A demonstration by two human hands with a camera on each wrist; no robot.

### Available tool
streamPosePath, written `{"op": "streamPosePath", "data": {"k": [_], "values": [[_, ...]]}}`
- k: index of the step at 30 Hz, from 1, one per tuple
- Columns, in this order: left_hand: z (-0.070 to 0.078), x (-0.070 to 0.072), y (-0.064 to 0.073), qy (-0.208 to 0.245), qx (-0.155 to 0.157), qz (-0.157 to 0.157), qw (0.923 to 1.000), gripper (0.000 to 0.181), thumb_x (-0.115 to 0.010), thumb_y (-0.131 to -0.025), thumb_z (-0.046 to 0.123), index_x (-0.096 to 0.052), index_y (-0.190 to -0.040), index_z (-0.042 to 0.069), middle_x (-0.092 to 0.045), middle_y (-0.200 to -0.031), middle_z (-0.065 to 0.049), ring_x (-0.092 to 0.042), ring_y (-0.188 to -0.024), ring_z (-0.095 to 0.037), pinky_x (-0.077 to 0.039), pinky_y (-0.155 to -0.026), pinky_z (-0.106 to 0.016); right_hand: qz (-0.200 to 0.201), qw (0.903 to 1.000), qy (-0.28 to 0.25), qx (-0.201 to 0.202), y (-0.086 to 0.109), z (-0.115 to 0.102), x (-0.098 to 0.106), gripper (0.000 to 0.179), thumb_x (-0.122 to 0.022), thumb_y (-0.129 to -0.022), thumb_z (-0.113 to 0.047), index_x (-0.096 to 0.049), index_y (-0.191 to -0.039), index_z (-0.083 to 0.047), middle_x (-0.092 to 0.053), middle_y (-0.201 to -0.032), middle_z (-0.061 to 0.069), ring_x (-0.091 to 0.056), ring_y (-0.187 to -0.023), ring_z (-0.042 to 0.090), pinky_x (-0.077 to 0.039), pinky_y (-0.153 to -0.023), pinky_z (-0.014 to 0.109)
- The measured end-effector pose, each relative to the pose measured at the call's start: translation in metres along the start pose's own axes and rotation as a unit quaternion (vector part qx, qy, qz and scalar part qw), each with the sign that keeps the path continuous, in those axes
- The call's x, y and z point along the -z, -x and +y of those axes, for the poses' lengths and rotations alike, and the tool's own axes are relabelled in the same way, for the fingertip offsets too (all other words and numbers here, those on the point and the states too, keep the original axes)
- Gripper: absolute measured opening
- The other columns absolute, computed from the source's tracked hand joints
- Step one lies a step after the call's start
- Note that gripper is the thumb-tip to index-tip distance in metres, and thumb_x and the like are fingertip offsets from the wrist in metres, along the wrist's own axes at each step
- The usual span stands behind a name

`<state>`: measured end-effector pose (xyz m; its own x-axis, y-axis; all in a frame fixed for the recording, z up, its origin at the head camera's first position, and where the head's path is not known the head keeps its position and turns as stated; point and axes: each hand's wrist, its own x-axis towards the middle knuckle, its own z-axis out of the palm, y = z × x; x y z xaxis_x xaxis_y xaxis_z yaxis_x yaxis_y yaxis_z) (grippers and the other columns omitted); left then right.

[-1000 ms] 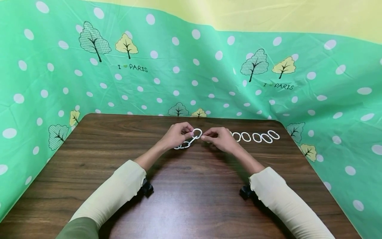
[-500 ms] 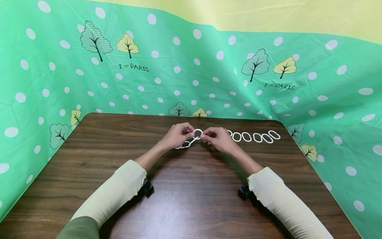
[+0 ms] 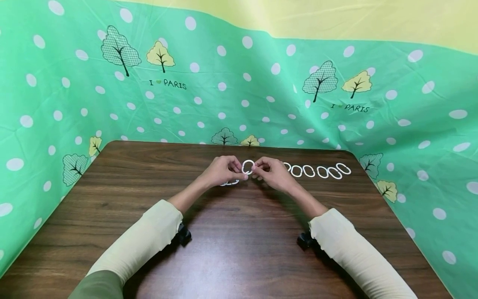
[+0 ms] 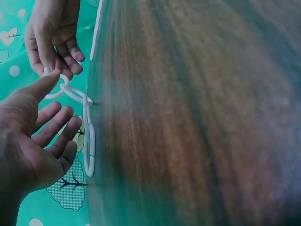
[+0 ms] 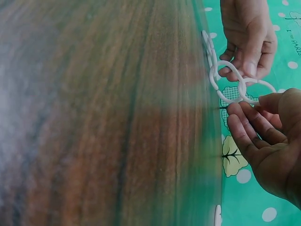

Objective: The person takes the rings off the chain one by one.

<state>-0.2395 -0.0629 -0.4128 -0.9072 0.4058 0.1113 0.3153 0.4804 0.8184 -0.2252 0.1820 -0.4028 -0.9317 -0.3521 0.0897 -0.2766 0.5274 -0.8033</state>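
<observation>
My right hand pinches a white oval chain link between thumb and index finger, held up over the far part of the table. From that link hangs a short chain of joined white links, its lower end on the table. Close by on the other side is my left hand. Its thumb tip is by the held link, and its other fingers are spread loosely, apart from the thumb. Whether the thumb touches the link I cannot tell. In the head view the left hand partly hides the chain.
Several loose white links lie in a row at the far right of the brown wooden table; the right hand hides part of the nearest. A green dotted cloth hangs behind the table.
The right hand has come left to the upper link and now pinches it. The left thumb and index finger, earlier pinching that link, have parted, with the thumb lower.
</observation>
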Motion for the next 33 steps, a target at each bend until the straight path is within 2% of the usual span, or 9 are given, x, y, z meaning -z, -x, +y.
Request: {"op": "streamPosePath", "data": {"k": [6, 13, 17, 21, 27, 33], "values": [[-0.0017, -0.0019, -0.0008, -0.028, -0.002, -0.024, 0.9993, 0.03, -0.103, -0.084, 0.025, -0.08, -0.097, 0.011, -0.084, -0.091, -0.001, -0.076, -0.085, -0.011, -0.059, -0.08, -0.026, 0.004, 1.0, 0.002, -0.005, -0.0006, 0.0003, -0.0002, 0.022, -0.07, -0.113, -0.017, -0.073, -0.121, 0.003, -0.084, -0.105, 0.024, -0.081, -0.09, 0.035, -0.067, -0.069, 0.04], [-0.0015, -0.0011, -0.0008, -0.034, -0.007, -0.049, 0.9982, 0.016, -0.099, -0.086, 0.015, -0.086, -0.093, 0.011, -0.085, -0.085, 0.0, -0.076, -0.076, -0.008, -0.057, -0.069, -0.022, 0.012, 0.9999, 0.007, -0.006, -0.0015, 0.0002, 0.0001, 0.023, -0.071, -0.112, -0.017, -0.075, -0.123, 0.004, -0.083, -0.103, 0.024, -0.08, -0.089, 0.036, -0.065, -0.068, 0.037], [-0.0029, -0.0001, -0.0007, -0.042, -0.016, -0.047, 0.9979, 0.009, -0.095, -0.091, 0.013, -0.086, -0.093, 0.011, -0.086, -0.086, -0.001, -0.074, -0.076, -0.007, -0.055, -0.069, -0.022, 0.018, 0.9997, 0.005, -0.018, -0.0017, -0.0006, 0.0009, 0.023, -0.071, -0.111, -0.018, -0.076, -0.12, 0.002, -0.083, -0.101, 0.024, -0.08, -0.089, 0.035, -0.065, -0.068, 0.037], [-0.0027, 0.0014, 0.0004, -0.039, -0.025, -0.04, 0.9981, 0.006, -0.091, -0.096, 0.012, -0.087, -0.098, 0.009, -0.087, -0.092, -0.003, -0.075, -0.079, -0.007, -0.055, -0.072, -0.021, 0.028, 0.999, 0.009, -0.033, -0.0025, -0.0006, 0.0011, 0.021, -0.071, -0.111, -0.019, -0.077, -0.118, 0.0, -0.083, -0.097, 0.021, -0.079, -0.083, 0.029, -0.065, -0.064, 0.038], [-0.0028, 0.0025, 0.0015, -0.023, -0.031, -0.026, 0.9989, 0.007, -0.089, -0.097, 0.01, -0.086, -0.102, 0.006, -0.086, -0.093, -0.007, -0.075, -0.08, -0.009, -0.056, -0.074, -0.023, 0.045, 0.9978, 0.023, -0.042, -0.0038, 0.0006, 0.0022, 0.021, -0.071, -0.111, -0.02, -0.079, -0.115, -0.001, -0.081, -0.09, 0.016, -0.072, -0.073, 0.015, -0.063, -0.06, 0.035], [-0.0046, 0.0041, 0.0019, -0.019, -0.033, -0.019, 0.9991, 0.005, -0.088, -0.098, 0.009, -0.086, -0.101, 0.005, -0.086, -0.092, -0.006, -0.076, -0.078, -0.01, -0.058, -0.073, -0.023, 0.041, 0.9977, 0.035, -0.041, -0.0035, 0.0023, 0.0042, 0.024, -0.07, -0.111, -0.019, -0.078, -0.118, 0.003, -0.079, -0.087, 0.013, -0.07, -0.072, 0.013, -0.061, -0.06, 0.03]]}}
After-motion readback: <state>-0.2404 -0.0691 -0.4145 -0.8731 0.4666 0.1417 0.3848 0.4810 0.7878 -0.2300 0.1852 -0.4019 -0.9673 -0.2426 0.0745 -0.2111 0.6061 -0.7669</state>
